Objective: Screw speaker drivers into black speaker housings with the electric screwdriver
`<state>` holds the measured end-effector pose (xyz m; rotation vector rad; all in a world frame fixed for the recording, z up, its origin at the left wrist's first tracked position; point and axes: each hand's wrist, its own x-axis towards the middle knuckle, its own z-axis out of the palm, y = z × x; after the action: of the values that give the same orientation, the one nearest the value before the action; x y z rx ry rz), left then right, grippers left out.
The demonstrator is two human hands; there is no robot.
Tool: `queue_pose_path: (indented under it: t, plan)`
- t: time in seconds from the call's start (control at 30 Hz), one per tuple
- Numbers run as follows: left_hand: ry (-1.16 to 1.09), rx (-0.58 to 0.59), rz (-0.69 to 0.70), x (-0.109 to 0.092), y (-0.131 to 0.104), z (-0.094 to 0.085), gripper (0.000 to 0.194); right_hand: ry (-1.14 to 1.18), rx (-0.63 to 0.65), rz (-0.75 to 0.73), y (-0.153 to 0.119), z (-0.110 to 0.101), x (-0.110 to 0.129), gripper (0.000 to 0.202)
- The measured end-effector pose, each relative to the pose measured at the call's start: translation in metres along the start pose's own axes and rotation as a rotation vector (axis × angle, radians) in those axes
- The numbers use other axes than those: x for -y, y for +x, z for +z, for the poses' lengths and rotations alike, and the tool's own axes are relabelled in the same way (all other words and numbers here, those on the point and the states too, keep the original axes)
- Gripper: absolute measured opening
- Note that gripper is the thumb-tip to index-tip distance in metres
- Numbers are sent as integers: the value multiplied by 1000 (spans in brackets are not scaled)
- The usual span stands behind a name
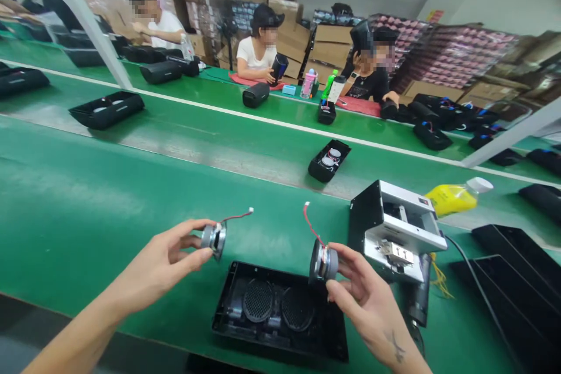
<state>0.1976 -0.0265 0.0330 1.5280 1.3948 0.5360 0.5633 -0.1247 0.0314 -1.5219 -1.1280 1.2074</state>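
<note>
My left hand (186,251) grips a small round speaker driver (214,238) by its magnet, with a red wire and white plug trailing to the right. Between the fingers of my right hand (355,280) is a second speaker driver (323,262), its red wire and white plug pointing up. Both drivers are held on edge. Below and between my hands, an open black speaker housing (280,339) lies on the green bench, showing two round mesh grilles inside. The right-hand driver is over the housing's right part; the left-hand one is just left of its upper left corner.
A silver and black machine (398,234) stands right of the housing, with a yellow bottle (453,197) behind it. Black panels (517,280) lie far right. An open housing with two drivers (329,160) sits on the belt (197,140). Several people sit across the line.
</note>
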Motion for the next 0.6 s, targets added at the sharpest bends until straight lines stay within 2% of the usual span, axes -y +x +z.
queue_pose_path:
  t: [0.07,0.17,0.27,0.33,0.43,0.53,0.6]
  plan:
    - [-172,71,72,-22,-15,24,61,6,-33,37,-8,14,4,64]
    - [-255,95,147,-49,-26,60,54,-8,-45,56,-17,29,11,63]
    - [-255,101,169,-61,-25,80,48,-72,-47,17,-25,31,13,58]
    - [-196,104,185,-61,-24,82,48,-141,-25,-40,-29,26,11,53]
    - [-15,91,255,-58,-26,79,45,-309,57,-206,-32,15,5,48]
    - [214,82,383,-54,-31,73,39,-495,107,-375,-33,8,3,52]
    - [370,82,479,-52,-32,70,43,-605,126,-433,-34,6,4,54]
